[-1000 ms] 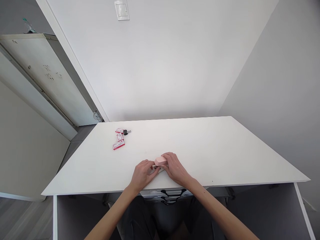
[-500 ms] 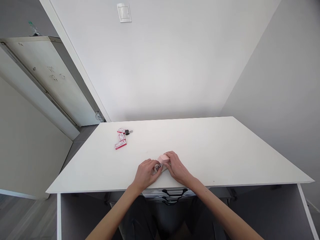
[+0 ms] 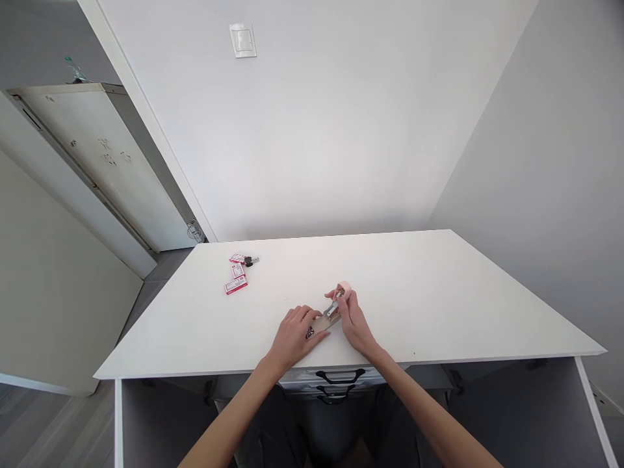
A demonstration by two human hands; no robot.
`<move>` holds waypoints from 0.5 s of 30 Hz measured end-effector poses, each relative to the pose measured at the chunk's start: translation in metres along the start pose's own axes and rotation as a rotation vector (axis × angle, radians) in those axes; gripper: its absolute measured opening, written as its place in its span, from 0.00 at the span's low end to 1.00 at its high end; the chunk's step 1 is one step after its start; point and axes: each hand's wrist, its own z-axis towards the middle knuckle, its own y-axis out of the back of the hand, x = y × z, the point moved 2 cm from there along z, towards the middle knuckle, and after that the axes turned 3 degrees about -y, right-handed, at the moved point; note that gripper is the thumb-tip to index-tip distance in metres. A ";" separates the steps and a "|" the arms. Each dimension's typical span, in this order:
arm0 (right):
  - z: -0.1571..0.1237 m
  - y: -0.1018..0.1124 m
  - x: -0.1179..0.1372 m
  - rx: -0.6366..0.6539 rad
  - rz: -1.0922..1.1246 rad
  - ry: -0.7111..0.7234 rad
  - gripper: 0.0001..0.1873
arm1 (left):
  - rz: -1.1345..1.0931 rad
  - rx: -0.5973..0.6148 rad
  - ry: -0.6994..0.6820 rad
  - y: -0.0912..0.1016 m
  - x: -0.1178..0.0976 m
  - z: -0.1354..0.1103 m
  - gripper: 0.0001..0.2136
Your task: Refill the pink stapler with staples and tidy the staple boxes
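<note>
A pink stapler (image 3: 345, 287) is in my right hand (image 3: 355, 324), tilted, with its top swung up and the metal staple channel (image 3: 331, 309) showing. The fingers and thumb wrap round its upper part. My left hand (image 3: 296, 335) is closed at the stapler's lower end, around a flat pale piece (image 3: 319, 325) with a dark-patterned spot at its near end. Whether this piece is the stapler's base or a separate thing, I cannot tell. Both hands are over the white tabletop (image 3: 414, 292), close to its front edge.
Several small red-and-white boxes (image 3: 236, 285) lie at the back left of the tabletop, beside a small black and metal object (image 3: 249, 261). Under the front edge are drawers with black handles (image 3: 340, 376). A wall with a light switch (image 3: 242, 40) rises behind.
My right hand has lifted and turned the pink stapler up and to the right, and its metal channel now shows. My left hand stays low, its fingers shifted slightly right.
</note>
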 end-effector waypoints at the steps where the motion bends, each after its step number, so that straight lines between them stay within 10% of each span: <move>1: 0.001 0.001 0.000 -0.021 0.025 -0.018 0.18 | 0.001 0.002 0.000 0.000 0.001 -0.001 0.14; 15: 0.003 0.053 -0.031 -0.205 0.319 -0.283 0.39 | 0.045 -0.144 0.141 -0.007 0.018 -0.002 0.13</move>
